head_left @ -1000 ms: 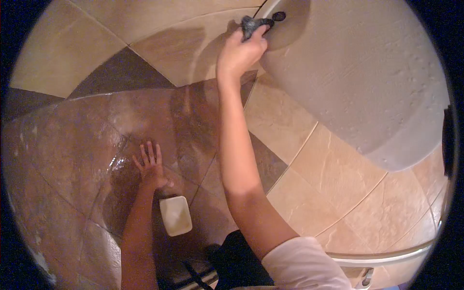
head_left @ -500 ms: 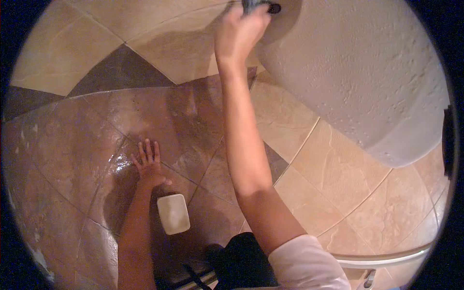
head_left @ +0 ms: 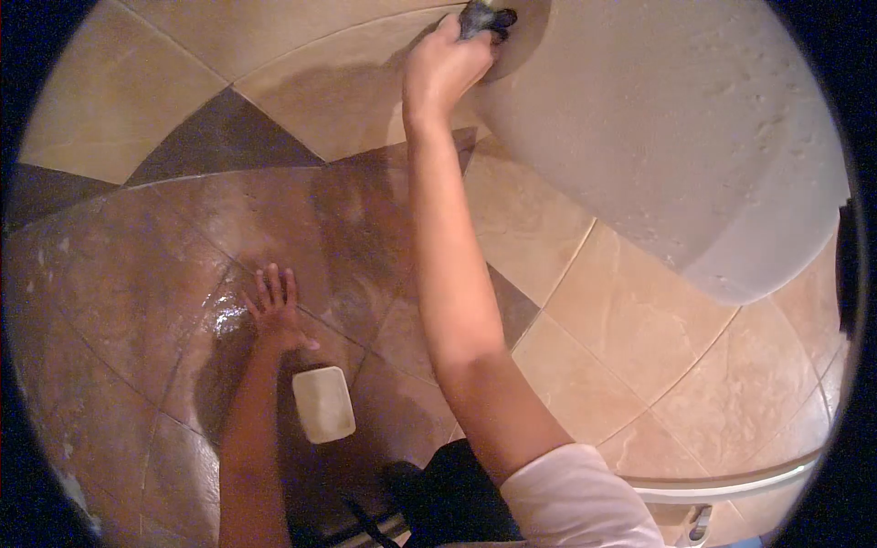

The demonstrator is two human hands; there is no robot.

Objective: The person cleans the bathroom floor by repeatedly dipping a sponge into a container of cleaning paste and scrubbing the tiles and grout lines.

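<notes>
My right hand (head_left: 448, 68) reaches out at the top of the view, fingers closed round a dark grey and black scrubber-like thing (head_left: 484, 20). Its exact kind is hard to make out. That hand is at the tiles, beside the edge of a pale, smooth bathroom fixture (head_left: 658, 146). My left hand (head_left: 276, 315) lies flat with fingers spread on the wet brown tiles (head_left: 365, 310). A small cream-white rectangular container (head_left: 324, 405) sits just below it, beside my left forearm.
Light beige tiles (head_left: 630, 338) spread to the right, with darker triangular ones (head_left: 228, 137) along the border. A curved white rail or rim (head_left: 731, 484) crosses the lower right, near a small metal fitting (head_left: 699, 522). A dark object (head_left: 848, 269) stands at the right edge.
My right hand has shifted slightly down and left, and more of the dark thing in it shows. My left hand stays spread on the tiles. The whole view has shifted a little.
</notes>
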